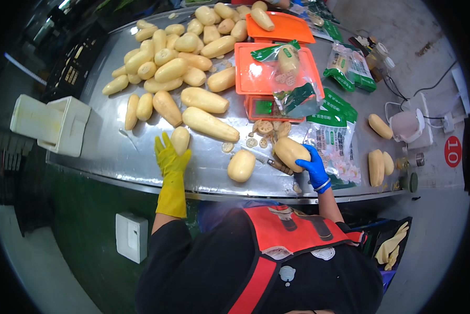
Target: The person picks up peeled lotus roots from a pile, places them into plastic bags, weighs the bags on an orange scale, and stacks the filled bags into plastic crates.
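My left hand (pixel 171 157), in a yellow rubber glove, has its fingers spread on the steel table and touches a small peeled lotus root segment (pixel 180 140); whether it grips it I cannot tell. My right hand (pixel 314 165), in a blue glove, holds a thick lotus root segment (pixel 292 153) near the front edge. Beneath that segment lies a knife (pixel 279 166) with a brown handle. A short lotus root (pixel 241 165) rests between the hands. Lotus root slices (pixel 265 126) lie below an orange scale (pixel 254 74), which bears a bag with lotus root (pixel 288 59).
A large pile of lotus roots (pixel 170 70) covers the back left of the table (pixel 101 153). Green-and-white printed bags (pixel 333 137) lie right of my right hand. White foam boxes (pixel 72 125) stand at the left edge; a pink-topped device (pixel 407 125) stands far right.
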Demonstrator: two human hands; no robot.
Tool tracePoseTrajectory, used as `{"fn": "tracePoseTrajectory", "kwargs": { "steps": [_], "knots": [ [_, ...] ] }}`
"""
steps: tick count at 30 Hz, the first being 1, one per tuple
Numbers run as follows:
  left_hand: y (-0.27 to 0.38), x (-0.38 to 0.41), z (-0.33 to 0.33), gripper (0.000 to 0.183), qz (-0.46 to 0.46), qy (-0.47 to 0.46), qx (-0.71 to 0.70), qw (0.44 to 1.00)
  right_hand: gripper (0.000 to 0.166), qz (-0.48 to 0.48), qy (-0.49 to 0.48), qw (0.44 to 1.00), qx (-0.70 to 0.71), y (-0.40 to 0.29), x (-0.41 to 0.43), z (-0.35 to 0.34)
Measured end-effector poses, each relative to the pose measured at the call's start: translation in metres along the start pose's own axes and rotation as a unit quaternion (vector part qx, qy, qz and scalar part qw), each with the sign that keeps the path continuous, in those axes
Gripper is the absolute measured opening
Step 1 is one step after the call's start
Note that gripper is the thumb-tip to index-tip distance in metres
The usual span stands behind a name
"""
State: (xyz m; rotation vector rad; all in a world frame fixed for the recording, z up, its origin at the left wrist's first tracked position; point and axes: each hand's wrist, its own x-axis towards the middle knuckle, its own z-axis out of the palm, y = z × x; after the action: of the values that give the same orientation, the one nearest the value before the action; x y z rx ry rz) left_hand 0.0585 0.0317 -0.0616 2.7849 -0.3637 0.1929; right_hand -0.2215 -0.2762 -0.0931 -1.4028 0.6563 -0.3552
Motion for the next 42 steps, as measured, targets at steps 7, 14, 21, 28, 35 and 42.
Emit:
{"fn": "tracePoseTrajectory", "kwargs": {
  "steps": [7,14,21,28,35,42],
  "knots": [
    [-0.024,0.006,0.0,0.062,-0.163,-0.204,-0.491,0.831,0.053,0.085,-0.022,0.99,-0.111,-0.005,-0.011,-0.029],
    [0.076,0.002,-0.03,0.051,0.032,-0.606,-0.548,0.576,0.074,-0.18,-0.108,0.958,-0.194,-0.106,-0.019,0.048],
    [0.148,-0.019,-0.015,0.059,0.077,-0.729,-0.506,0.454,0.068,-0.113,-0.146,0.977,-0.107,-0.109,-0.025,0.048],
    [0.128,-0.01,-0.018,0.031,0.069,-0.59,-0.423,0.684,0.067,-0.029,-0.132,0.991,-0.018,-0.074,-0.037,0.067],
    [-0.033,0.121,0.023,0.048,0.125,0.174,-0.245,0.946,0.062,-0.026,-0.156,0.985,-0.069,-0.068,-0.004,0.123],
    [-0.071,0.171,0.011,0.081,-0.029,-0.06,0.069,0.995,0.067,-0.185,-0.326,0.866,-0.33,-0.052,0.05,0.208]
  ]
}}
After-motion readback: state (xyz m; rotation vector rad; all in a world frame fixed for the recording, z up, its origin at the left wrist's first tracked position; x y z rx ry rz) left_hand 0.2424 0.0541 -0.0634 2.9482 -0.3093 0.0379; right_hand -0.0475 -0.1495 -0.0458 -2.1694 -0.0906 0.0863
